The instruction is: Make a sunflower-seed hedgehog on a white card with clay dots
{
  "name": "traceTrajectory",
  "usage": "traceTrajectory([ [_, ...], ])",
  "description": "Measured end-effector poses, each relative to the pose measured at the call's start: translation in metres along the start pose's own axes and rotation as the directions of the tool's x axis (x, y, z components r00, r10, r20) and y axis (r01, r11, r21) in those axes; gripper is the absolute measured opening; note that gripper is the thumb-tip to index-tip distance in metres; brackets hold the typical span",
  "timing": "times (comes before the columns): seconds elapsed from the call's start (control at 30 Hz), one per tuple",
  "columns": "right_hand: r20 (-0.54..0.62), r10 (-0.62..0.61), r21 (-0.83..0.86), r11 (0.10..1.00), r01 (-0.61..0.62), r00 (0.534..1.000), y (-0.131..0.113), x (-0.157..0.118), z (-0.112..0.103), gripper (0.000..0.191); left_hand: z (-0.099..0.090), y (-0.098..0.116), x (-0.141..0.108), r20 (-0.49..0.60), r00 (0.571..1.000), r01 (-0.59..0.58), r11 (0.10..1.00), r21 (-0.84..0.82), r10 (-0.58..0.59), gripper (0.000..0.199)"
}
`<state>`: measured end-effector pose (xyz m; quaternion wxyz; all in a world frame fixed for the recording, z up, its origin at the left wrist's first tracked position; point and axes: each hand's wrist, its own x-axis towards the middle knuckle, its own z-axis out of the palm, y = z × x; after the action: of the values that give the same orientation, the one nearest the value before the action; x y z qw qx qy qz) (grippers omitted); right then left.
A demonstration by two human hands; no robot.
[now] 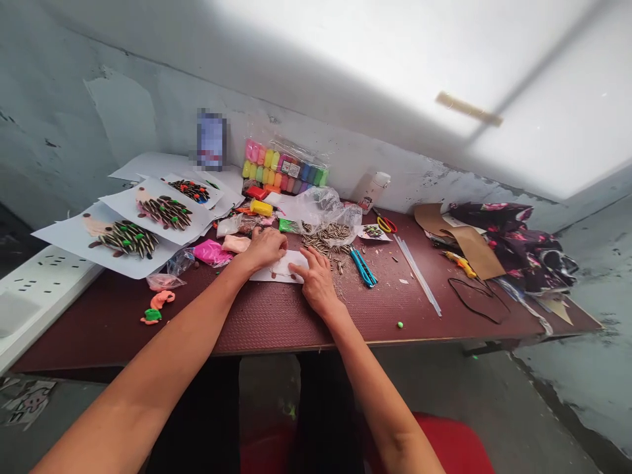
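- Beneath both hands, a white rectangular paper card (276, 268) dotted with small brown clay dabs (291, 277) lies on the dark red tabletop (345, 322), its long axis running sideways.
- Over the card's left end, the left hand (266, 249) is curled; whether it holds anything cannot be told.
- Toward the card's right end, the right hand (316, 280) rests fingers-spread, holding nothing.
- Just beyond the right hand, a heap of black-and-white striped sunflower seeds (326, 243) lies loose.
- Left of the left hand sits a crumpled bag of pink clay (212, 252).
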<state>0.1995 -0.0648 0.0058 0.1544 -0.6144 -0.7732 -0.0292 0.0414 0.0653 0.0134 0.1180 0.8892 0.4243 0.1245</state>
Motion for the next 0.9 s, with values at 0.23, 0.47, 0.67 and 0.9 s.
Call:
traceTrajectory([
  [0.23,-0.056,-0.050,0.022,0.998,0.052,0.997,0.001,-0.005,0.002,0.037,0.002,0.000,0.002,0.004,1.000,0.018,1.000,0.024,-0.018,0.023],
  [0.47,-0.079,-0.063,0.010,0.998,0.064,0.995,0.001,-0.007,0.001,0.036,0.006,-0.004,0.004,-0.023,1.000,0.004,1.000,0.014,-0.004,0.020],
  [0.67,-0.149,0.034,0.003,0.999,-0.033,0.988,0.004,-0.010,0.001,0.047,0.002,-0.001,0.003,0.007,1.000,0.011,1.000,0.015,-0.011,0.021],
  [0.9,-0.116,0.019,0.024,1.000,-0.016,0.993,0.001,-0.012,-0.001,0.039,0.002,-0.003,0.004,0.000,1.000,0.010,1.000,0.005,-0.010,0.019],
])
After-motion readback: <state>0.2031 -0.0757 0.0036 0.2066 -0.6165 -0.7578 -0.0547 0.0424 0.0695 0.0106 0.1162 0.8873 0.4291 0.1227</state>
